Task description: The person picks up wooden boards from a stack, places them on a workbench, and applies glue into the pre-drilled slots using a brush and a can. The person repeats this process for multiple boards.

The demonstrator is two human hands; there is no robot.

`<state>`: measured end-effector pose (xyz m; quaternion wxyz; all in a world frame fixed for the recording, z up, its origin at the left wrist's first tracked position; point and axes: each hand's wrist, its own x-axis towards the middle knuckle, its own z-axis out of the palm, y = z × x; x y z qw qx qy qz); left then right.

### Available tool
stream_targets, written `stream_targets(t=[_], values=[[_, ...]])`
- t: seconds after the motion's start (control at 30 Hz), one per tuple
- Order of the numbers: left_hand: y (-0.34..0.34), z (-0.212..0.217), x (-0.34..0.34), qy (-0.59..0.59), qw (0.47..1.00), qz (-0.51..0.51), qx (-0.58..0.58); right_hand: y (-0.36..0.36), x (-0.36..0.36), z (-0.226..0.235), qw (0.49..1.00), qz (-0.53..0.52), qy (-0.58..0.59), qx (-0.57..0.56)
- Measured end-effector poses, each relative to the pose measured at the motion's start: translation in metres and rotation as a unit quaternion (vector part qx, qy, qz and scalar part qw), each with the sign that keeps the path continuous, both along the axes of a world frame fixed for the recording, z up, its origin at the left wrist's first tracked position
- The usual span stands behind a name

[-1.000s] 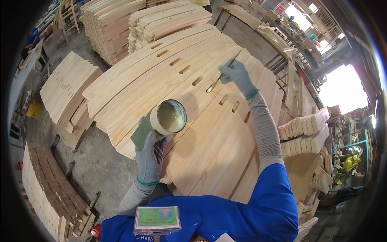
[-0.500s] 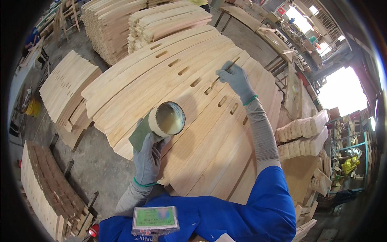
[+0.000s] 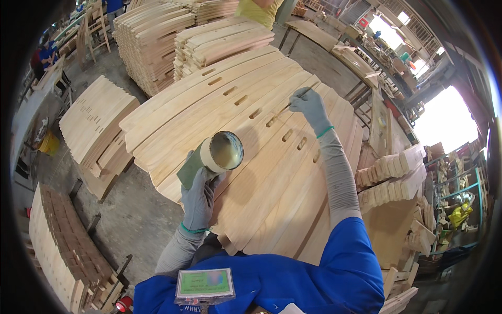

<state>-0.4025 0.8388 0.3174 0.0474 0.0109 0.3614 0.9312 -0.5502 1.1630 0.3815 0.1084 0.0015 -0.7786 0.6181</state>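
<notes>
In grey gloves, my left hand (image 3: 196,203) is closed around a small can (image 3: 208,158) wrapped partly in green material, tilted so its open mouth shows a pale, creamy liquid (image 3: 225,157). My right hand (image 3: 310,109) pinches a thin-handled brush (image 3: 284,110), its lower end pointing down at an oblong slot (image 3: 270,122). Whether the tip touches the wood is hard to make out. Under both hands lie long, pale wooden boards (image 3: 246,183) side by side, with a row of such slots across them.
Stacks of shaped boards stand beyond (image 3: 222,44), at left (image 3: 97,123) and at lower left (image 3: 73,240). Short wooden pieces (image 3: 392,172) are piled at right. A person in a yellow garment (image 3: 259,11) is at the far side; workbenches (image 3: 314,35) stand farther back.
The view has shifted a little, so the boards sit slightly lower and further right. My right hand has drawn the brush slightly up and right from the slot. The left hand still holds the can.
</notes>
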Motion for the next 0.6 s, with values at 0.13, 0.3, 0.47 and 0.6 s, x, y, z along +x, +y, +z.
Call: stream_targets(t=[0.13,0.3,0.47,0.6], values=[[0.002,0.007,0.000,0.016,0.999,0.027,0.009,-0.006,0.034,0.022,0.997,-0.010,0.067,-0.042],[-0.006,0.023,0.008,0.029,0.995,0.038,-0.085,-0.069,0.132,0.064,0.978,0.055,0.173,-0.101],[0.017,0.057,0.034,0.034,0.995,0.089,-0.036,-0.107,0.204,0.055,0.966,0.014,0.235,0.105],[0.024,0.053,0.043,0.087,0.986,0.142,0.004,-0.127,0.242,0.054,0.908,0.073,0.347,0.221]])
